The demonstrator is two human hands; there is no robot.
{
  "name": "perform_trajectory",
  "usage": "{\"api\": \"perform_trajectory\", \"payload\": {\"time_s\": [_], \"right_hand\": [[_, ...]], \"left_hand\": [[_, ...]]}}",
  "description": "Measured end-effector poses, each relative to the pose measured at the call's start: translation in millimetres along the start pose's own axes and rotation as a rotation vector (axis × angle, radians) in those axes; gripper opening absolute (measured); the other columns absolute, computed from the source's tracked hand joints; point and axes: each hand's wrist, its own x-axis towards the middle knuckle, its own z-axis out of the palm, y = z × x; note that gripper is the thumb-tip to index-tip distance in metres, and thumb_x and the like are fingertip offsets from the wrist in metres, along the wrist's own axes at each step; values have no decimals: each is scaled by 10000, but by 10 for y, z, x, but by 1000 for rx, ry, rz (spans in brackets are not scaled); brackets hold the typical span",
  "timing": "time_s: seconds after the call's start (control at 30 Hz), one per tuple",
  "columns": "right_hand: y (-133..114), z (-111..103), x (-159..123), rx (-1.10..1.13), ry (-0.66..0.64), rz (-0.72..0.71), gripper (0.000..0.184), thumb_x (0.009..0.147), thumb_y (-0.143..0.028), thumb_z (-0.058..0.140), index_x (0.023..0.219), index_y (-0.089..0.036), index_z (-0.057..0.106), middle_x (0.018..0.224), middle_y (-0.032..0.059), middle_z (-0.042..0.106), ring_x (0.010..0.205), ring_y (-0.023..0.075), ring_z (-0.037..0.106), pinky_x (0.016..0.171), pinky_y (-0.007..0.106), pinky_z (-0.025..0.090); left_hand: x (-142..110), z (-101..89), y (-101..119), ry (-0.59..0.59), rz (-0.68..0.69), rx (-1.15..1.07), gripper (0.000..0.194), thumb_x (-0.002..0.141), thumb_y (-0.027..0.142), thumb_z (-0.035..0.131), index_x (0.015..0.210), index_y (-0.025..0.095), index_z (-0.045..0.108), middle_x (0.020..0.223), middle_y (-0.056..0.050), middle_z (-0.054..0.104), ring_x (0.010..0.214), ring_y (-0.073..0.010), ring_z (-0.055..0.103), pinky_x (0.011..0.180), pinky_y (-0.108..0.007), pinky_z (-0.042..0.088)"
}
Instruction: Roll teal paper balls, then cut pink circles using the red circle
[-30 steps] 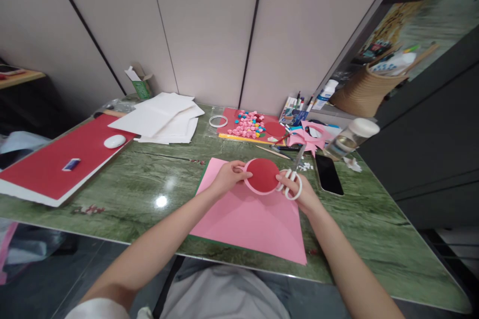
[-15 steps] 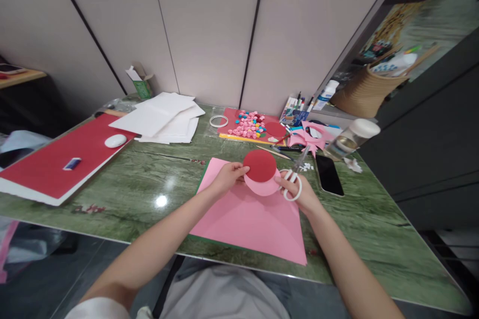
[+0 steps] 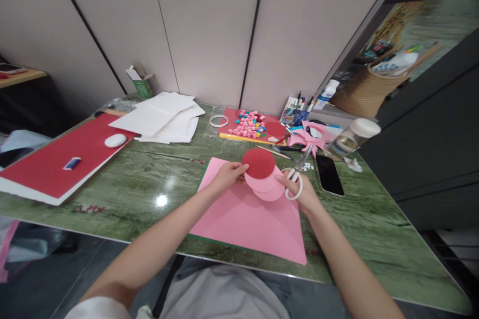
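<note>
My left hand [image 3: 230, 178] pinches the left edge of a red paper circle [image 3: 258, 163]. Below it, fanned toward me and to the right, show two pink paper circles [image 3: 267, 184]. My right hand [image 3: 301, 192] is closed, with the thumb on the right edge of the pink circles. White-handled scissors [image 3: 294, 179] are held in the same hand, their blades pointing away from me. Under both hands lies a stack of pink paper sheets [image 3: 250, 224], with a green sheet's edge showing beneath.
Beyond my hands are small pink, blue and yellow pieces [image 3: 249, 124] on red paper. A black phone [image 3: 329, 174] and a clear bottle [image 3: 352, 138] stand close on the right. White sheets [image 3: 160, 117] and a red board [image 3: 63, 154] lie left.
The circles have fanned further apart: a second pink circle now shows under the first. The red circle shifted slightly left, and the scissors turned a little in my right hand.
</note>
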Motion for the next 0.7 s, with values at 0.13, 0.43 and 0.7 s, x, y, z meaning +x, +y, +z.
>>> {"api": "perform_trajectory", "payload": {"time_s": [0.13,0.43,0.7], "right_hand": [[21,-3,10,-10,-2,-11,382,656,-454,633,561,-172,392,537,-52,329,498,75,295,464,230,219],[99,-12,32,18,3,-9,400,664,-491,612,572,-179,379,536,-56,325,501,80,284,477,235,218],[112,-27,38,47,89,-15,395,656,-510,609,595,-189,388,539,-46,332,495,88,292,469,235,240]], "left_hand": [[1,-5,-5,-1,2,-5,330,641,446,631,628,130,538,581,-11,586,516,-86,534,511,-208,367],[2,-36,-10,-19,-14,0,338,585,367,700,786,107,619,671,-32,610,550,-70,530,555,-207,421],[172,-260,79,256,223,102,328,629,379,654,779,92,600,657,-41,606,533,-95,535,530,-236,445]]}}
